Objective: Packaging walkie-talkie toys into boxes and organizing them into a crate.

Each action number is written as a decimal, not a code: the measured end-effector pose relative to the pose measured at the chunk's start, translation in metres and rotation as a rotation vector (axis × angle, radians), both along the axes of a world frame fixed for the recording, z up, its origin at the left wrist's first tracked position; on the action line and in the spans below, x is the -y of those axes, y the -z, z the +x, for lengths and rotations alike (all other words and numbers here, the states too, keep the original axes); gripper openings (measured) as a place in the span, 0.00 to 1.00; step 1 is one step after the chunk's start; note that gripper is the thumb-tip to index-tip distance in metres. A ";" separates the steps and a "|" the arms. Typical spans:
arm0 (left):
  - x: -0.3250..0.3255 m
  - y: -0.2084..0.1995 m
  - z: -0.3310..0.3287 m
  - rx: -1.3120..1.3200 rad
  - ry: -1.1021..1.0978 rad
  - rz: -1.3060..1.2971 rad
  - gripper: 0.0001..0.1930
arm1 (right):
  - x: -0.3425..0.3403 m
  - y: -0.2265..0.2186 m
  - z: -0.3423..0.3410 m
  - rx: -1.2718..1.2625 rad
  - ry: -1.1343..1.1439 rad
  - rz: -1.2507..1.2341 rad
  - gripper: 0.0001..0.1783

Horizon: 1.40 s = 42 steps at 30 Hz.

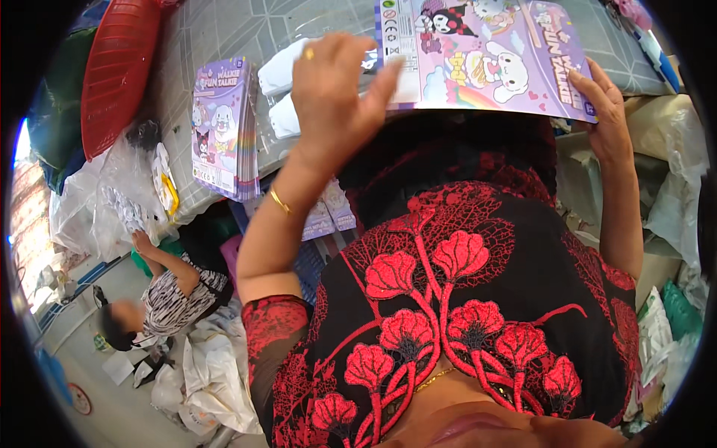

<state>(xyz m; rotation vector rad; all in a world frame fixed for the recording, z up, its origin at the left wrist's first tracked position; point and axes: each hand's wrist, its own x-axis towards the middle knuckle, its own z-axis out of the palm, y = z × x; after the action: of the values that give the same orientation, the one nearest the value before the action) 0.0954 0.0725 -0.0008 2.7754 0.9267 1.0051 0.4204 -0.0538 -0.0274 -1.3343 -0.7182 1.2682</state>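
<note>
A flat, glossy card (485, 56), printed in lilac with cartoon animals and a rainbow, is held level over the grey table (224, 30), just in front of the person's chest. The right hand (609, 112) grips its right edge, thumb on top and fingers curled under. The left hand (332, 93) rests on the card's left end, fingers bent and loosely spread over the white printed strip, a ring on one finger and a thin gold bangle (280, 201) at the wrist. Under that hand lie soft white pouches (280, 93) in clear film. Left of them, a thick stack of like cards (224, 127) stands tilted on the table's patterned cloth, edges fanned. Further left are crumpled clear plastic bags (112, 194) and a ribbed red plastic basket (116, 71) on its side. Below, on the floor, another person in a striped top (175, 295) bends over white sacks (213, 373).
</note>
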 end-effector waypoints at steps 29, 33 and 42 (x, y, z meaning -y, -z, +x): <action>0.038 0.047 0.000 -0.080 -0.012 0.149 0.14 | 0.022 0.029 0.030 0.056 0.208 0.204 0.21; 0.039 0.049 0.002 -0.112 0.022 0.161 0.11 | 0.029 0.034 0.020 0.099 0.257 0.203 0.22; 0.038 0.044 0.004 -0.012 0.040 -0.063 0.11 | 0.032 0.031 0.009 0.234 0.267 0.248 0.21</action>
<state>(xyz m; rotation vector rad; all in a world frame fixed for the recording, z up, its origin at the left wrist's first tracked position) 0.0990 0.0349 -0.0445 2.7397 0.8844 0.9370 0.4296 -0.0861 -0.0581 -1.3341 -0.8010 0.7923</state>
